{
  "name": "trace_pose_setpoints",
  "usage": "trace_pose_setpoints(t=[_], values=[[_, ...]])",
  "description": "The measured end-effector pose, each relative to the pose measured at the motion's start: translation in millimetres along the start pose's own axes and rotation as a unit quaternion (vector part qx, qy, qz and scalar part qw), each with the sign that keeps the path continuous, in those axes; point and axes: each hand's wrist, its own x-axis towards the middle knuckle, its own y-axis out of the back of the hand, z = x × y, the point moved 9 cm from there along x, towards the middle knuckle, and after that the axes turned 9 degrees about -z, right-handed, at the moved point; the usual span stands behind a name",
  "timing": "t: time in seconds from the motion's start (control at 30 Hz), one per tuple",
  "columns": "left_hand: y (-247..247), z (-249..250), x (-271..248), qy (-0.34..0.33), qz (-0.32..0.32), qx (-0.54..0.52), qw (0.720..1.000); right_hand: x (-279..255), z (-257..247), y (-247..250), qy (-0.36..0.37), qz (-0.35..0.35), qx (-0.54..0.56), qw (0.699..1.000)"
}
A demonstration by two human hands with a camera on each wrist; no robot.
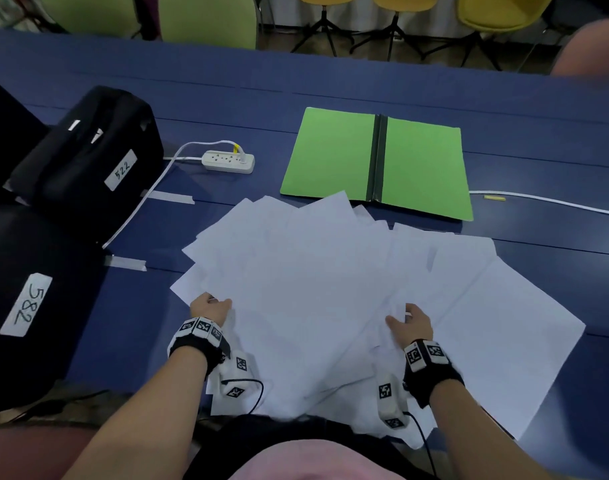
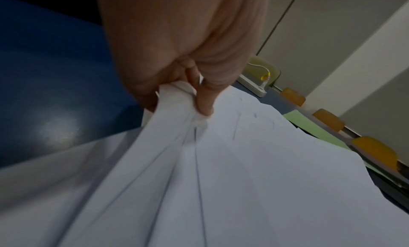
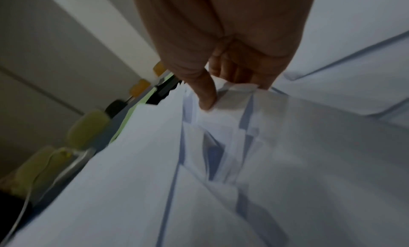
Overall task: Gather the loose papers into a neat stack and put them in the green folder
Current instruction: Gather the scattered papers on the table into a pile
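Observation:
Several white papers (image 1: 323, 292) lie fanned and overlapping on the blue table (image 1: 538, 140) in front of me. My left hand (image 1: 211, 308) pinches the left edges of a bunch of sheets (image 2: 177, 97), thumb on top and fingers curled under. My right hand (image 1: 408, 322) grips the edges of sheets (image 3: 234, 91) near the right middle of the pile, thumb pressing down. More sheets spread out to the right of that hand. The green folder (image 1: 334, 157) lies open and flat beyond the papers, its dark spine in the middle; the papers overlap its near edge.
Two black bags (image 1: 91, 150) with number labels stand at the left. A white power strip (image 1: 228, 161) with a cable lies left of the folder. Another white cable (image 1: 545, 200) runs along the right. Green and yellow chairs (image 1: 206, 19) line the far side.

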Motion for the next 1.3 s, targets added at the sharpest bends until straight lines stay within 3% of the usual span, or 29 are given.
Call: trace_pose_setpoints(t=[0.1, 0.23, 0.37, 0.47, 0.53, 0.63, 0.7, 0.77, 0.83, 1.0, 1.07, 1.1, 1.17, 1.23, 1.3], values=[[-8.0, 1.2, 2.3, -0.008, -0.017, 0.043, 0.999, -8.9, -14.8, -20.6, 0.033, 0.0, -0.047, 0.998], [-18.3, 2.4, 5.8, 0.017, -0.05, 0.041, 0.998, -9.3, -32.4, -63.2, 0.089, -0.078, -0.092, 0.989], [-24.9, 1.2, 6.7, 0.059, -0.101, 0.017, 0.993, -6.6, -33.0, -44.3, 0.085, -0.023, -0.096, 0.991], [-32.9, -0.5, -4.5, 0.047, -0.118, 0.03, 0.991, -11.1, -38.7, -57.1, 0.128, -0.081, -0.156, 0.976], [-41.9, -5.9, -4.5, 0.048, -0.125, 0.051, 0.99, -12.9, -35.4, -44.5, 0.126, -0.054, -0.116, 0.984], [-48.2, -13.6, -7.9, 0.058, -0.108, 0.077, 0.989, -10.1, -2.4, 25.6, 0.041, 0.119, -0.038, 0.991], [-49.7, -13.7, -11.0, 0.058, -0.104, 0.092, 0.989, -15.3, 37.6, 73.0, -0.084, 0.195, -0.055, 0.976], [-51.6, -12.1, -11.5, 0.055, -0.104, 0.094, 0.989, -22.4, 73.6, 100.5, -0.182, 0.184, -0.094, 0.961], [-52.1, -11.7, -8.7, 0.057, -0.101, 0.094, 0.989, -20.1, 94.4, 104.6, -0.205, 0.129, -0.141, 0.96], [-54.6, -13.4, -6.7, 0.055, -0.09, 0.102, 0.989, -9.8, 80.8, 68.4, -0.117, 0.021, -0.29, 0.95], [-54.7, -13.1, -5.8, 0.057, -0.089, 0.104, 0.989, -6.9, 69.0, 61.2, -0.088, -0.005, -0.299, 0.95], [-54.1, -12.9, -5.5, 0.059, -0.089, 0.106, 0.989, -5.8, 67.3, 69.5, -0.087, 0.013, -0.272, 0.958], [-52.2, -11.8, -5.8, 0.058, -0.089, 0.113, 0.988, -9.1, 78.4, 105.3, -0.126, 0.112, -0.181, 0.969], [-51.1, -11.8, -6.7, 0.055, -0.083, 0.111, 0.989, -23.5, 107.3, 140.7, -0.206, 0.204, -0.116, 0.95], [-51.4, -11.2, -7.7, 0.051, -0.071, 0.11, 0.99, -36.1, 134.9, 157.9, -0.273, 0.228, -0.071, 0.932]])
